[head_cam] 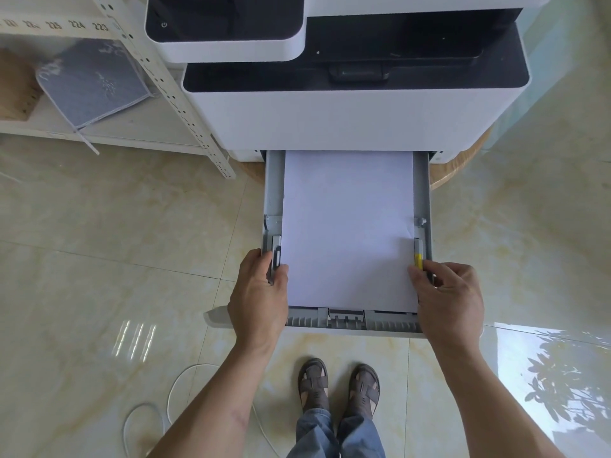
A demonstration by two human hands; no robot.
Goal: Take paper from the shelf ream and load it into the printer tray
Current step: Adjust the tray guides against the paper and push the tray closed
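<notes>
A white printer (347, 114) stands ahead with its grey paper tray (274, 193) pulled out toward me. A stack of white paper (348, 226) lies flat inside the tray between the side guides. My left hand (259, 299) grips the left side guide (276, 249), thumb resting on the paper's edge. My right hand (449, 299) pinches the right side guide (418, 256) with its yellow tab. No ream is visible on the shelf.
A white metal shelf (185, 104) stands to the left, holding a grey-blue bagged item (92, 81) and a brown box (15, 87). A white cable (172, 398) loops on the glossy tiled floor. My sandalled feet (339, 385) stand just before the tray.
</notes>
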